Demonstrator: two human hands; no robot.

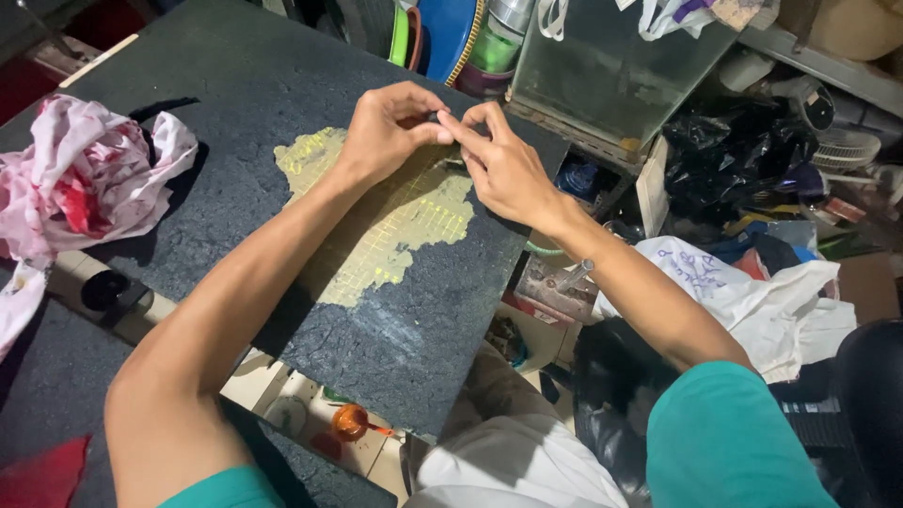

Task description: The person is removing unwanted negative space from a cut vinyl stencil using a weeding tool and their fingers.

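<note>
Dark speckled board (pixel 235 103) fills most of the view, tilted, with a worn yellow gridded patch (pixel 414 221) in the middle. Pink and white stained cloth (pixel 80 174) bunched on the board's left end, well apart from the hands. White plastic bag (pixel 781 301) to the right, below the board edge, with a black plastic bag (pixel 729 155) above it in the shelf clutter. Glass tank (pixel 602 66) just past the board's far edge.

Left hand (pixel 386 132) and right hand (pixel 503 165) meet over the top of the yellow patch, fingertips touching. Both pinch a small dark object (pixel 434 118) between thumbs and forefingers; too small to identify. Fingers closed together on it, other fingers of the right hand extended toward the left.
</note>
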